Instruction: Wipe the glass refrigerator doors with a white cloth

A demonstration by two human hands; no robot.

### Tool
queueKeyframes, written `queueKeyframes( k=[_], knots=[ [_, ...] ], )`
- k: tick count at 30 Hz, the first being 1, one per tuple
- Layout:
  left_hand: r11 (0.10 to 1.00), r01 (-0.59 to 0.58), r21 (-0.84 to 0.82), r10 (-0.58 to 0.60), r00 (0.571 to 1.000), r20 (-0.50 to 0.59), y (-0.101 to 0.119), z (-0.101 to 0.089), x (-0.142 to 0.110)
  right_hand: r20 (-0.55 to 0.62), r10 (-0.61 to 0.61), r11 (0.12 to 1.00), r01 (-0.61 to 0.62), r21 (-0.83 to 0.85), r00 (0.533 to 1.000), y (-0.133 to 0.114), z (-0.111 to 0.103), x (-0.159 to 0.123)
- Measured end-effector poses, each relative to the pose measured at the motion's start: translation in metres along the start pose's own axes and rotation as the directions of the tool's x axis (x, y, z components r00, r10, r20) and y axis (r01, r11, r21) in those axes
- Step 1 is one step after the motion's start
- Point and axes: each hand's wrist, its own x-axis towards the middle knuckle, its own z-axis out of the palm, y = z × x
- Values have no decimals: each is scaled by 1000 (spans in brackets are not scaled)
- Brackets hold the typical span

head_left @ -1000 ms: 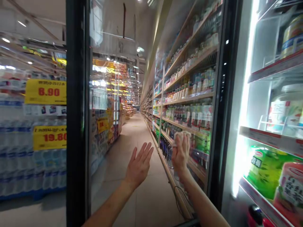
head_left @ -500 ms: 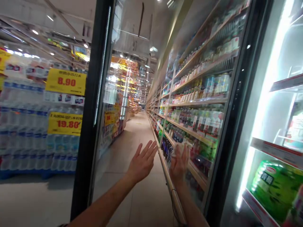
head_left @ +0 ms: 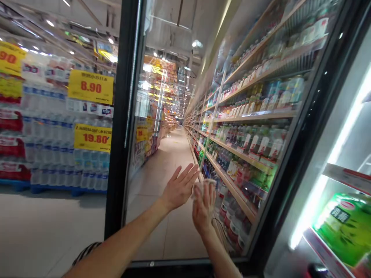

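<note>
In front of me stands a glass door in a black frame. My left hand is open, its fingers stretched out and its palm toward the pane. Whether it touches the glass I cannot tell. Beside it, lower and to the right, my right hand presses a crumpled white cloth against the glass. The raised fingers cover most of the cloth, and only its edges show around them.
To the right, a lit cooler shelf carries a green package. Shelves of bottles show in the pane, along an aisle. At the left are stacked packs of bottled water with yellow price signs. The door's lower frame crosses the bottom.
My right hand has moved left with the cloth, closer to my left hand. The left hand has shifted little. The view has turned slightly left and down, bringing in the door's lower frame.
</note>
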Motion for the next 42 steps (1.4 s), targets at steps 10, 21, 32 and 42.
queueKeyframes(
  k=[10,21,32,42],
  knots=[
    [999,6,-50,-2,997,79,-18,-9,-46,-257,334,932,-358,-51,907,58,-23,9],
    [994,113,-8,-112,992,57,-32,-22,-67,-200,245,964,-261,-59,949,39,-15,21],
    [958,267,106,-279,954,114,-54,-53,-104,116,-311,945,294,140,943,-58,15,36],
    [947,320,-1,-317,940,126,-49,-87,-123,164,-583,803,534,265,796,-100,31,19]
  ],
)
